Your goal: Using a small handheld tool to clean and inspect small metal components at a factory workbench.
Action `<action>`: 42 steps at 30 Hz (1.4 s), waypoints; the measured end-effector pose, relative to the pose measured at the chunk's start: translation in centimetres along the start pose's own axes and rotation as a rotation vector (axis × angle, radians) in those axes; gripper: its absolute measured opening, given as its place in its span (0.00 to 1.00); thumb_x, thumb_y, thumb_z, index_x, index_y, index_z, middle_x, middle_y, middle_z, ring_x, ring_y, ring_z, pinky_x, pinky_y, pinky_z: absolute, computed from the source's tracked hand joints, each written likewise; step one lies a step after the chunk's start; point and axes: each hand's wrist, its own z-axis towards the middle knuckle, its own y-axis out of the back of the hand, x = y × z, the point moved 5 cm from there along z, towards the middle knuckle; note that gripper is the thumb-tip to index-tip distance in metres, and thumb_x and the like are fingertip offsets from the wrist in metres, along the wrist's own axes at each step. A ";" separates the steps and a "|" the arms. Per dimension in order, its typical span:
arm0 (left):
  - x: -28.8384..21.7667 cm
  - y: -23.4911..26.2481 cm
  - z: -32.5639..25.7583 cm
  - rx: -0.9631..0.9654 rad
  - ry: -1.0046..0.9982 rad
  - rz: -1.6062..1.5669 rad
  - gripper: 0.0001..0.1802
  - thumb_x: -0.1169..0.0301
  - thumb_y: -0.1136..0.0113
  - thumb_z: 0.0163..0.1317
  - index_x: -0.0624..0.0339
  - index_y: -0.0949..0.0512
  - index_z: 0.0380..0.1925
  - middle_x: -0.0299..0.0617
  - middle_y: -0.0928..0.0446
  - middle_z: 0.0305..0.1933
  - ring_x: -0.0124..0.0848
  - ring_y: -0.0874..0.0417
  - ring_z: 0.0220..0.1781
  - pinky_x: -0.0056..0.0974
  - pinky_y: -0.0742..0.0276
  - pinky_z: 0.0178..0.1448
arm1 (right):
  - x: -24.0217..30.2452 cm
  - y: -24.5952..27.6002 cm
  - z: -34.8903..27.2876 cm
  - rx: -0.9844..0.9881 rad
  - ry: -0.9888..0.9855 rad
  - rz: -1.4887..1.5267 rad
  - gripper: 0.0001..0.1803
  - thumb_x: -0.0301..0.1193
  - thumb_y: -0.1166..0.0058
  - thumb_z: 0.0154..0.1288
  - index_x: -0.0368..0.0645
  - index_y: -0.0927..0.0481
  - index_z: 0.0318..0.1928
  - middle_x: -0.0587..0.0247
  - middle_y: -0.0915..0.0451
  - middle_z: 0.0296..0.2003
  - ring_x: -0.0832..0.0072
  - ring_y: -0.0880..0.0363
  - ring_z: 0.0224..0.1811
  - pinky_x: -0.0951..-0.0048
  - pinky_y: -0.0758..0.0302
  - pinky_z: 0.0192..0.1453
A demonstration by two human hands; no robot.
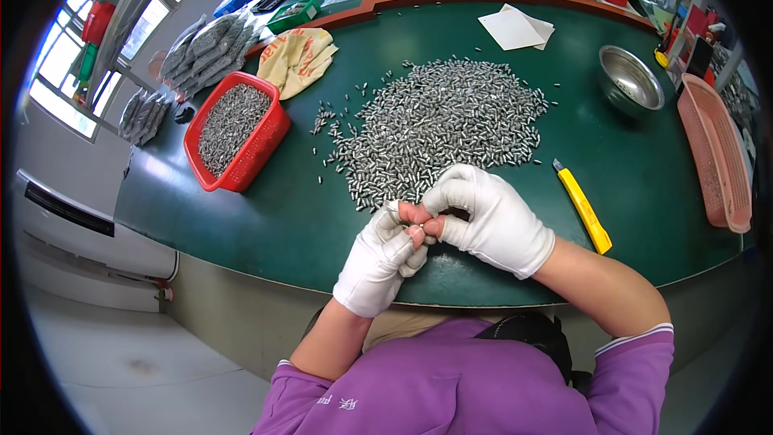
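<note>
White-gloved left hand (383, 256) and right hand (489, 217) pinching one small metal piece (394, 213) together, pile of metal pieces (439, 125) on green worktop (274, 225)

— What blocks the way on the tabletop (644, 169)?
— A wide heap of metal pins (439, 125) fills the middle; a red basket (237, 130) stands left, a yellow knife (583, 205) and steel bowl (630, 80) right.
— And open room?
— Bare green between heap and knife, and along the near left edge.
</note>
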 end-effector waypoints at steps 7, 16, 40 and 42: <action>0.1 0.4 -0.1 -0.049 -0.005 -0.029 0.09 0.65 0.39 0.68 0.52 0.26 0.43 0.33 0.23 0.35 0.16 0.33 0.26 0.20 0.40 0.28 | 0.8 0.8 0.0 -0.057 0.117 -0.147 0.10 0.27 0.31 0.50 0.47 0.16 0.35 0.65 0.21 0.32 0.66 0.21 0.36 0.67 0.23 0.40; 0.0 0.4 0.1 -0.034 0.008 -0.019 0.08 0.64 0.40 0.69 0.53 0.25 0.42 0.32 0.22 0.34 0.16 0.32 0.26 0.20 0.39 0.28 | 1.7 0.8 0.2 -0.061 0.214 -0.278 0.09 0.31 0.35 0.50 0.50 0.17 0.34 0.65 0.21 0.30 0.61 0.21 0.33 0.62 0.24 0.36; -1.7 -2.4 -3.0 -0.234 -0.321 1.593 0.05 0.70 0.35 0.56 0.53 0.22 0.31 0.43 0.19 0.29 0.44 0.18 0.29 0.42 0.22 0.35 | 2.7 10.1 -9.1 -0.274 -0.551 -1.076 0.17 0.36 0.33 0.53 0.45 0.19 0.43 0.57 0.22 0.39 0.59 0.21 0.42 0.60 0.23 0.48; -1.5 -2.7 -2.6 -0.211 -0.336 1.635 0.05 0.70 0.35 0.57 0.53 0.22 0.31 0.43 0.19 0.29 0.44 0.17 0.30 0.42 0.22 0.35 | 1.6 9.8 -10.7 -0.302 -0.632 -1.051 0.18 0.35 0.33 0.53 0.43 0.20 0.44 0.56 0.22 0.41 0.57 0.21 0.43 0.59 0.23 0.48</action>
